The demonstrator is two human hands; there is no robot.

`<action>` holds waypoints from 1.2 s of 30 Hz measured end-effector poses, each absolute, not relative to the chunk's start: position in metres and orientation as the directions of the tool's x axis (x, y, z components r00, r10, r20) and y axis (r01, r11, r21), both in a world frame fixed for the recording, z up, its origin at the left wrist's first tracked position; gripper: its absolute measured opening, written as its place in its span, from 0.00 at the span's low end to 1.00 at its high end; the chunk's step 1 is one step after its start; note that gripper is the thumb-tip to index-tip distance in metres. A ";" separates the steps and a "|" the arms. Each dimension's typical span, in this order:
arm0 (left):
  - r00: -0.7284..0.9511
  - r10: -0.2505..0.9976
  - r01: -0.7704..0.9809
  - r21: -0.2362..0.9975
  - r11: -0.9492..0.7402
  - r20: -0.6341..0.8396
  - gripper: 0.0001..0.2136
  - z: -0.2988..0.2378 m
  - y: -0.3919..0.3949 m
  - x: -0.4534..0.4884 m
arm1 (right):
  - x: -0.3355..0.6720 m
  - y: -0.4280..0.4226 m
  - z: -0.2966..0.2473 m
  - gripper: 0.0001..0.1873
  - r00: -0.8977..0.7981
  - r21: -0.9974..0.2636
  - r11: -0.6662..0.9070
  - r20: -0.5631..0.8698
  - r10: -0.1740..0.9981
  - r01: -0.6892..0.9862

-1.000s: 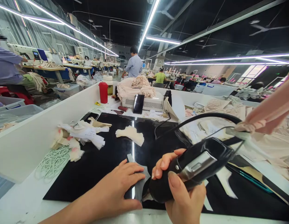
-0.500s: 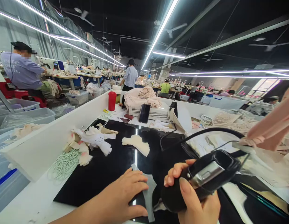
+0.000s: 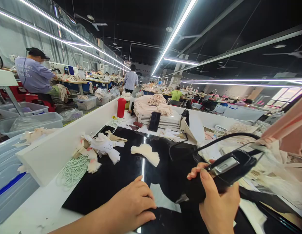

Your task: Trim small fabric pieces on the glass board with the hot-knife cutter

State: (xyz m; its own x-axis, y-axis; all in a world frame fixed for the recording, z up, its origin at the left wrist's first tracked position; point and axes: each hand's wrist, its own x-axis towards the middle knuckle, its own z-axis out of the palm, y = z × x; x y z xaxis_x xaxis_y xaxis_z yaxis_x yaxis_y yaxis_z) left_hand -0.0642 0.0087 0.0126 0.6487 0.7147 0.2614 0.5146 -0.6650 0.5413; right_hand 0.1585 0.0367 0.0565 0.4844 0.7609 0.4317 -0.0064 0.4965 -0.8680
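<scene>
The thin grey fabric cut-out point(image 3: 164, 201) lies flat on the glossy black work mat point(image 3: 109, 182), near the mat's front edge, between the two hands. The left hand point(image 3: 131, 208) rests palm down on the mat with its fingers close together and slightly curled, the fingertips at the cut-out's left edge. The right hand point(image 3: 218, 203) is wrapped around a black handheld tool point(image 3: 221, 172) with a metal plate on top, whose pointed nose meets the cut-out's right edge; a black cable point(image 3: 214, 140) arcs away from the tool. Farther up the mat lie a cream fabric piece point(image 3: 146, 154) and a heap of white perforated fabric scraps point(image 3: 103, 146), with a coil of pale green cord point(image 3: 71, 169) beside them. A red cylindrical cup point(image 3: 121, 107) stands at the far end.
</scene>
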 end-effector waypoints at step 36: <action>0.685 0.687 0.482 0.557 -0.676 0.241 0.14 0.012 0.013 -0.068 | 0.124 0.013 0.056 0.18 0.320 -0.829 0.534 0.467 0.824 -0.167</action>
